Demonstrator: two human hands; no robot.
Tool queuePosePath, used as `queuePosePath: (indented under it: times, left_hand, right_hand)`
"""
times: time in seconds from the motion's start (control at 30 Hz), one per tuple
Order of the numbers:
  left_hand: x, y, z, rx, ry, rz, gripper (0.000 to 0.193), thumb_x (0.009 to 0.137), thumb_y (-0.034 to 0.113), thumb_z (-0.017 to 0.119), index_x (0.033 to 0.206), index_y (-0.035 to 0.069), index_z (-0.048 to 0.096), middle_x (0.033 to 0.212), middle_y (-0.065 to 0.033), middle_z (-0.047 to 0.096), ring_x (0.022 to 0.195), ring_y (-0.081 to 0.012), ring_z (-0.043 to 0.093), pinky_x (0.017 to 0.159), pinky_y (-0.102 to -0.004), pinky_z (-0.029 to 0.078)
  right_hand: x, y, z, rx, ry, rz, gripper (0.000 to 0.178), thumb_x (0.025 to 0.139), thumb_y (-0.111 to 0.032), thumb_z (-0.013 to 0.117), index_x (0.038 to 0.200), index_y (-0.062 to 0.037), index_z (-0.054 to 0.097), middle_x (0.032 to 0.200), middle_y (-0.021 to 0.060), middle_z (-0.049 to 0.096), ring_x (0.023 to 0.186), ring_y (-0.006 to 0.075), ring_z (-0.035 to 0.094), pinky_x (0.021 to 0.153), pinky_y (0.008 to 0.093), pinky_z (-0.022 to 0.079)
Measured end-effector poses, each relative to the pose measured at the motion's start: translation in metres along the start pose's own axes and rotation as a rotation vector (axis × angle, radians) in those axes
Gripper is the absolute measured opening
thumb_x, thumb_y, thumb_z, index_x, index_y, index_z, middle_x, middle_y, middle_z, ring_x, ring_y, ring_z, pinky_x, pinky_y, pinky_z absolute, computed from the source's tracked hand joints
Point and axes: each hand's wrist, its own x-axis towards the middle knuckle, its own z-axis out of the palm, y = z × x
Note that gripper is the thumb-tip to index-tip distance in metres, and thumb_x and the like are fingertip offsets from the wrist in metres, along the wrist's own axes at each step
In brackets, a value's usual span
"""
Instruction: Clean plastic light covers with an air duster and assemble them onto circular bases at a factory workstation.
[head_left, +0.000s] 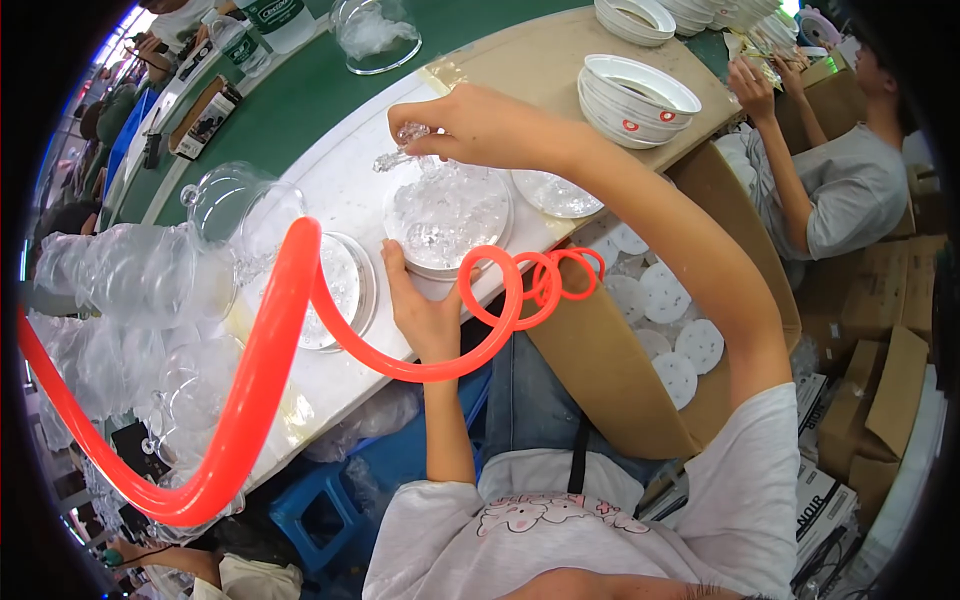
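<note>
On the white tabletop, a round white-rimmed tray carries a layer of clear, glittering, lumpy material. My left hand lies at its near edge, fingers spread apart against the rim; a red coil covers part of that hand. Over the tray's far side, my right hand pinches a small clear faceted plastic piece between thumb and fingers. A second round tray sits to the left, partly behind the coil. To the right lies another round tray with similar clear contents.
A red coiled hose hangs across the near left. Clear plastic domes lie at the left. Stacked white bowls stand at the back right. An open cardboard box holds white discs. A co-worker sits at the right.
</note>
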Motion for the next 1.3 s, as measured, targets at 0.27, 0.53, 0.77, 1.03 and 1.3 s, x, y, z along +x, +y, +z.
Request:
queuePosePath:
  times: [0.27,0.53,0.77,1.03,1.3]
  left_hand:
    - [0.0,0.0,0.003,-0.006,-0.008,0.004,0.091,0.06,0.02,0.082,0.131,-0.006,0.031,0.127,-0.0225,0.044,0.117,-0.029,0.044,0.099,-0.0329,0.032]
    - [0.0,-0.001,0.0,0.043,-0.02,0.022,0.088,0.061,0.023,0.081,0.129,-0.005,0.034,0.131,-0.0231,0.038,0.122,-0.0321,0.039,0.101,-0.0357,0.032]
    - [0.0,-0.002,-0.002,0.053,-0.038,0.046,0.086,0.062,0.024,0.08,0.129,-0.004,0.034,0.134,-0.0248,0.034,0.125,-0.0359,0.035,0.1,-0.0381,0.034]
    - [0.002,0.007,-0.003,-0.019,-0.042,-0.071,0.093,0.06,0.025,0.081,0.132,-0.003,0.029,0.132,-0.0243,0.037,0.122,-0.0355,0.038,0.098,-0.0378,0.035]
    - [0.002,0.006,-0.001,-0.026,-0.036,-0.064,0.093,0.06,0.023,0.081,0.133,-0.003,0.028,0.131,-0.0242,0.038,0.12,-0.0356,0.04,0.097,-0.0374,0.036]
  right_hand:
    - [0.004,0.011,-0.009,0.11,-0.13,-0.059,0.016,0.087,-0.023,0.052,0.098,-0.0114,0.051,0.084,0.007,0.064,0.067,0.0194,0.062,0.062,0.0312,0.048]
    - [0.007,0.009,-0.003,-0.003,-0.121,-0.048,0.017,0.087,-0.024,0.051,0.1,-0.0126,0.051,0.085,0.007,0.064,0.068,0.0208,0.062,0.062,0.0319,0.048]
    - [0.006,0.011,-0.001,0.069,-0.086,-0.052,0.018,0.088,-0.027,0.05,0.101,-0.0138,0.051,0.084,0.0061,0.064,0.068,0.0188,0.062,0.063,0.0327,0.047]
    - [0.002,0.009,-0.008,0.168,-0.063,-0.012,0.019,0.085,-0.027,0.052,0.097,-0.0133,0.054,0.08,0.0078,0.064,0.065,0.0202,0.061,0.062,0.0336,0.047]
    - [0.002,0.008,-0.012,0.13,-0.07,0.001,0.019,0.086,-0.027,0.052,0.099,-0.0137,0.053,0.08,0.0064,0.064,0.064,0.0181,0.061,0.063,0.0325,0.047]
